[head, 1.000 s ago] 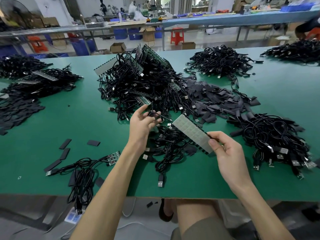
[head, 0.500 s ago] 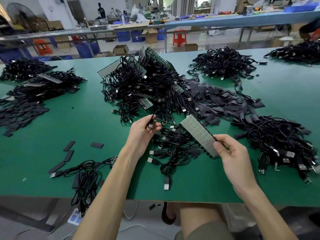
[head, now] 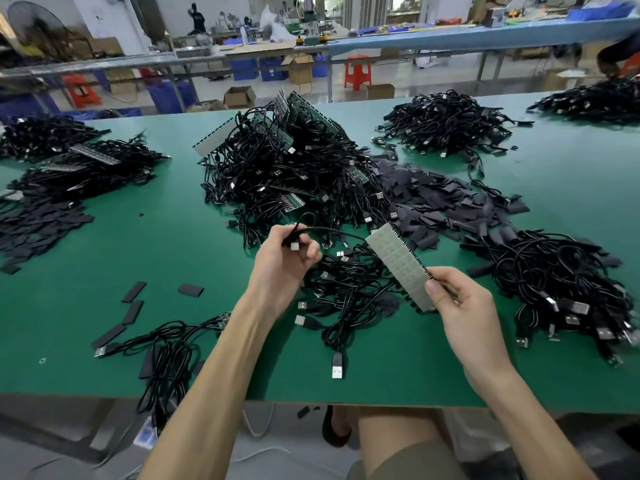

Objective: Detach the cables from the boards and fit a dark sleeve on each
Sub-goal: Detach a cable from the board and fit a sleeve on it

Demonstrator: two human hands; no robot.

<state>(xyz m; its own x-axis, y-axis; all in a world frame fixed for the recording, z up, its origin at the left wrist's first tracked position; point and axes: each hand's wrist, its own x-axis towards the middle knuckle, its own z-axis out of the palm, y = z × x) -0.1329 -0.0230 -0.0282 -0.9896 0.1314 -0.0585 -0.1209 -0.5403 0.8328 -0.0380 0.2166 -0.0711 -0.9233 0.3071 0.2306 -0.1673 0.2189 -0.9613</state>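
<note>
Partly hidden: cable plug [head: 295, 246] in left hand [head: 284, 266], board [head: 398, 263] corner under right hand [head: 465, 306].

On the table [head: 173, 244], the central heap of cables and boards [head: 294, 174] has a pile of sleeves [head: 443, 202] touching its right side, a cable pile [head: 446, 123] behind and right, another heap [head: 86, 171] well left, and a loose tangle [head: 346, 289] just before it.

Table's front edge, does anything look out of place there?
Yes. At the near left, a loose cable bundle droops over the table edge toward the floor, and a small dark piece, likely a dropped sleeve, lies on the floor below.
</note>
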